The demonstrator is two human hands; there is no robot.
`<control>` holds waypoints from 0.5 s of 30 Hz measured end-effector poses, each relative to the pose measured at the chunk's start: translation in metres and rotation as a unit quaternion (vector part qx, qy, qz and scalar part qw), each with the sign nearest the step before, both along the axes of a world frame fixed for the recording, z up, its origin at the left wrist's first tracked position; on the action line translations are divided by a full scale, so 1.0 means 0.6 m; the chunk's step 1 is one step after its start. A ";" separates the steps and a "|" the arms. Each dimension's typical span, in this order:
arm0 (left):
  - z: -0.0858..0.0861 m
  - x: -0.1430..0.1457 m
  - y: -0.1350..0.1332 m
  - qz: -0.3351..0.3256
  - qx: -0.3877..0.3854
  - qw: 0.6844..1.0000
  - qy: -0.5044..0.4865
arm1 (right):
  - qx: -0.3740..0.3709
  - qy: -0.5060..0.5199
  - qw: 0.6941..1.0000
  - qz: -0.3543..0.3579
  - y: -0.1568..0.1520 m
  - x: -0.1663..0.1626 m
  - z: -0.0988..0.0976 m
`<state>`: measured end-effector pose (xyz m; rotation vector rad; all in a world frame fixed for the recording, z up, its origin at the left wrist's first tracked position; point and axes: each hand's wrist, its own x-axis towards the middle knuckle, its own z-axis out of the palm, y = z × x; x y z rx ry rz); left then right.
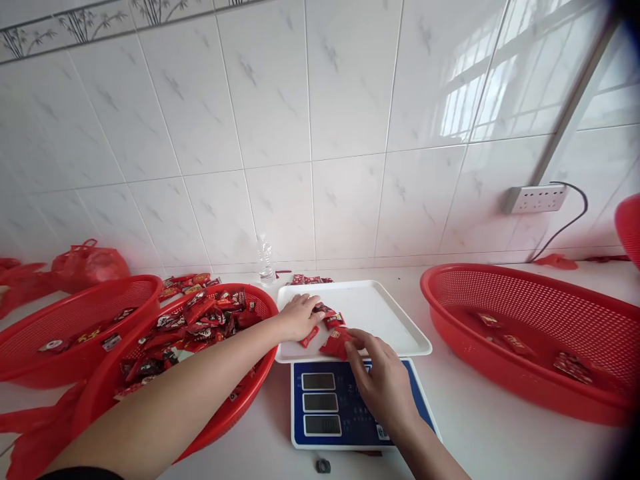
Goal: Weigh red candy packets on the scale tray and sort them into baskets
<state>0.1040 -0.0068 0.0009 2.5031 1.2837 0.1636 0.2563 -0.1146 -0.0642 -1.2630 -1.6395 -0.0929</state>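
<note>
A white tray (pixel 380 313) sits on a blue-faced scale (pixel 345 407) in front of me. Several red snack packets (pixel 333 330) lie at the tray's near left corner. My left hand (pixel 300 317) rests on the tray, fingers curled over the packets at its left edge. My right hand (pixel 377 373) reaches over the scale's display, its fingertips pinching one of the red packets at the tray's front edge.
A red basket (pixel 150 373) full of red packets stands left of the scale, with another red basket (pixel 60 333) behind it. A large red basket (pixel 530 333) with a few packets is on the right. A wall socket (pixel 535 198) and cable are behind it.
</note>
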 end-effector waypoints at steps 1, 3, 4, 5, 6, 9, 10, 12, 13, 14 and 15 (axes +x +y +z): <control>0.003 0.000 0.001 -0.002 -0.016 1.000 -0.010 | -0.001 -0.028 1.000 -0.008 0.003 0.000 -0.001; 0.010 -0.001 0.000 -0.006 -0.044 0.998 -0.033 | -0.003 -0.068 0.998 -0.004 0.007 0.000 -0.002; 0.013 -0.003 -0.002 -0.006 -0.055 0.998 -0.043 | -0.004 -0.079 0.997 0.003 0.007 -0.001 -0.002; 0.015 -0.004 -0.003 -0.005 -0.062 0.997 -0.051 | -0.004 -0.085 0.996 0.009 0.007 -0.002 -0.002; 0.017 -0.006 -0.004 -0.003 -0.066 0.996 -0.057 | -0.003 -0.088 0.996 0.009 0.006 -0.002 -0.002; 0.016 -0.013 -0.007 -0.017 -0.055 0.996 -0.065 | 0.007 -0.102 0.994 -0.028 0.006 0.001 -0.005; 0.014 -0.014 -0.008 -0.026 -0.047 0.997 -0.063 | 0.012 -0.112 0.992 -0.047 0.007 0.002 -0.007; 0.010 -0.014 -0.010 -0.045 -0.035 0.997 -0.051 | 0.017 -0.141 0.987 -0.073 0.010 0.003 -0.012; 0.007 -0.013 -0.010 -0.049 -0.031 0.997 -0.040 | 0.014 -0.155 0.985 -0.079 0.011 0.002 -0.015; 0.005 -0.010 -0.011 -0.049 -0.028 0.998 -0.027 | 0.009 -0.164 0.983 -0.078 0.012 0.002 -0.017; 0.002 -0.007 -0.010 -0.048 -0.025 0.998 -0.012 | 0.001 -0.170 0.983 -0.072 0.012 0.001 -0.019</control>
